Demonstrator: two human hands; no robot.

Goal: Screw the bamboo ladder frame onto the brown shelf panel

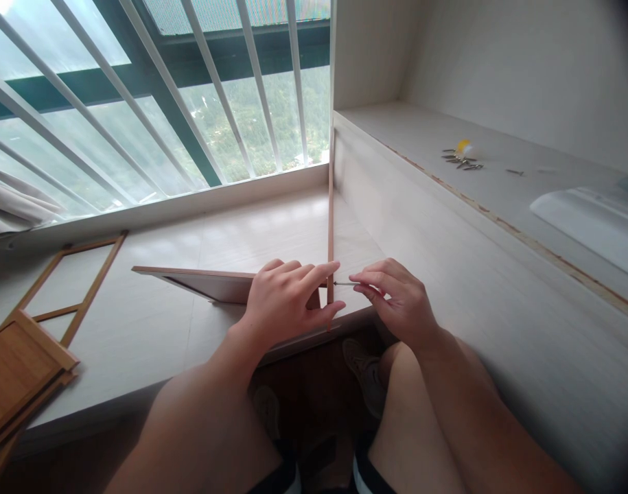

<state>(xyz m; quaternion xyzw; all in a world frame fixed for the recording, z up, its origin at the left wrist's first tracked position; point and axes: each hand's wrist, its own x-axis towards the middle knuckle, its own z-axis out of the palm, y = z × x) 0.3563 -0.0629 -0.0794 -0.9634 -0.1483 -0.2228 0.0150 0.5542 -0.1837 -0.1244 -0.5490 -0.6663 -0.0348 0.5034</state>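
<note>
My left hand [283,298] is closed around the end of a brown-edged panel [226,285] tilted up from the pale bench. Its index finger and thumb reach across a long, narrow wooden strip [331,226] that meets the panel there. To the right of the strip, my right hand [396,295] pinches a thin metal rod [347,283], pointing left with its far end against the strip. Whether the rod is a long screw or a slim tool, I cannot tell. The fingers hide its near end, and my left hand covers most of the joint.
Several screws [460,160] lie beside a small yellow item [463,145] on the raised shelf at right, near a clear plastic bag [591,216]. Wooden frames [95,291] and a brown panel [22,370] rest at left. A barred window [190,103] stands behind the bench [138,343].
</note>
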